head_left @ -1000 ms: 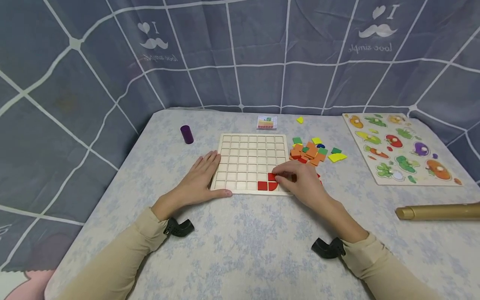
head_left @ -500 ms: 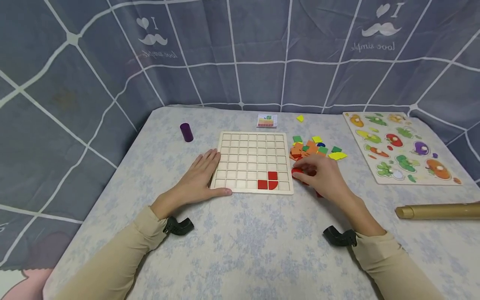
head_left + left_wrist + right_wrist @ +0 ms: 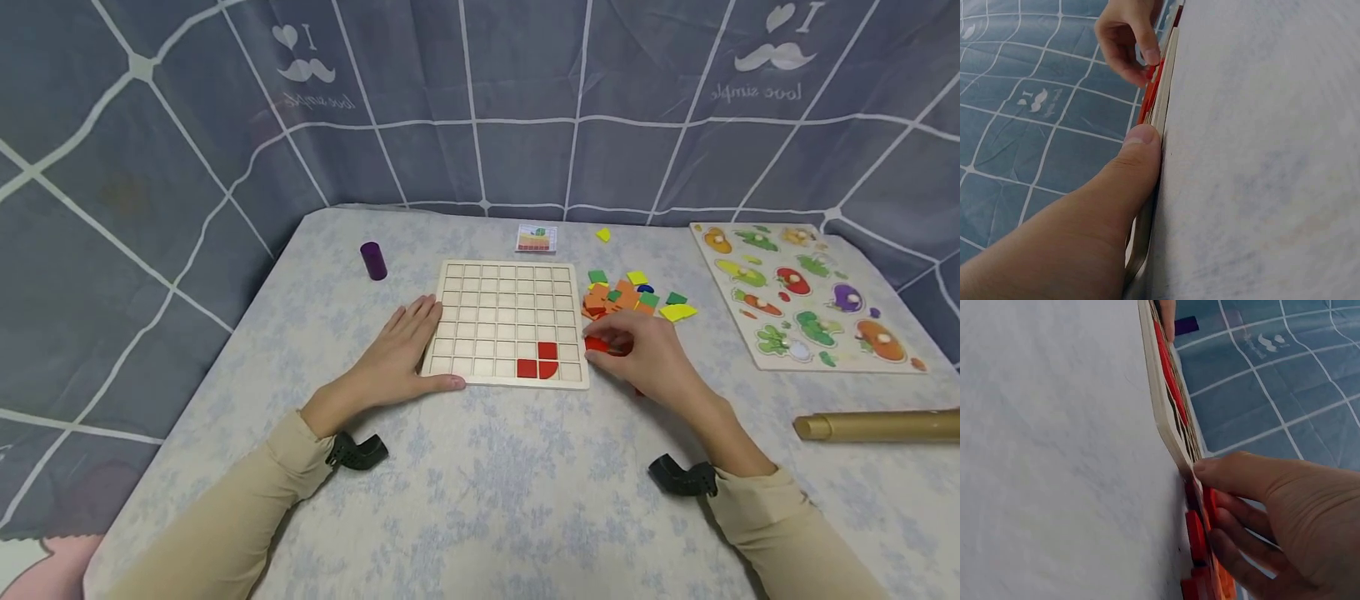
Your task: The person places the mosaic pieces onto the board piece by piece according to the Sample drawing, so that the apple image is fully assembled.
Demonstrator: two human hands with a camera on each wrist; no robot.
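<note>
A pale wooden grid board [image 3: 480, 321] lies mid-table in the head view. Three red tiles fill cells near its lower right: two squares and a rounded-corner piece [image 3: 548, 370]. My left hand [image 3: 393, 358] lies along the board's left side, fingers straight, thumb [image 3: 1141, 147] on the front edge. Just off the right edge, my right hand [image 3: 654, 354] pinches a red tile [image 3: 596, 343] between thumb and fingers; its outline is partly hidden. More red tiles [image 3: 1195, 537] lie under that hand in the right wrist view.
Behind the right hand is a heap of orange, green, yellow and blue tiles [image 3: 622, 293]. A picture card [image 3: 536, 238] and a purple cylinder [image 3: 373, 261] stand beyond the board. To the right are a vegetable puzzle board [image 3: 806, 300] and a gold tube [image 3: 873, 426].
My right hand has moved right, from over the board's lower right to the red tiles beside it, and now pinches one. The left hand has stayed in place.
</note>
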